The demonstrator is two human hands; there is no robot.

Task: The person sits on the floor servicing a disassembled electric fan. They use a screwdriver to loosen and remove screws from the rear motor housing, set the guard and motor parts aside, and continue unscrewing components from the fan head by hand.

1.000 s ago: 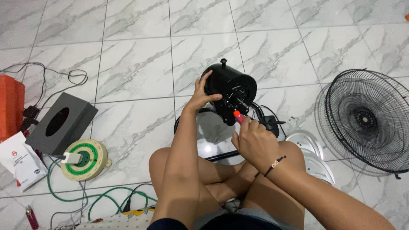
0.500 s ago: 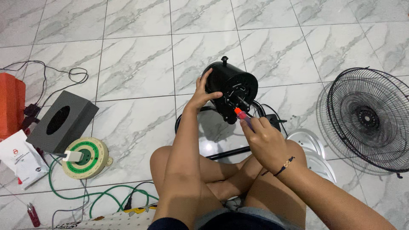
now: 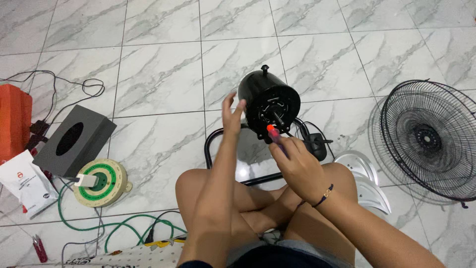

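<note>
The marble-tiled floor (image 3: 158, 74) carries everything around the seated person. Well off to the right of the right hand leans the black fan grille (image 3: 431, 139), laid flat so it stays out of the way, with silvery fan blades (image 3: 367, 178) between it and that hand. The black fan motor housing (image 3: 267, 101) stands just ahead of both hands, its shaft facing the person so the front can be reached. The left hand (image 3: 230, 116) is raised beside the housing, its grip apart, fingers spread and about touching its left edge. The right hand (image 3: 297, 164) has its grip clamped on a screwdriver (image 3: 274, 135), orange tip at the housing face, wrist bent forward
</note>
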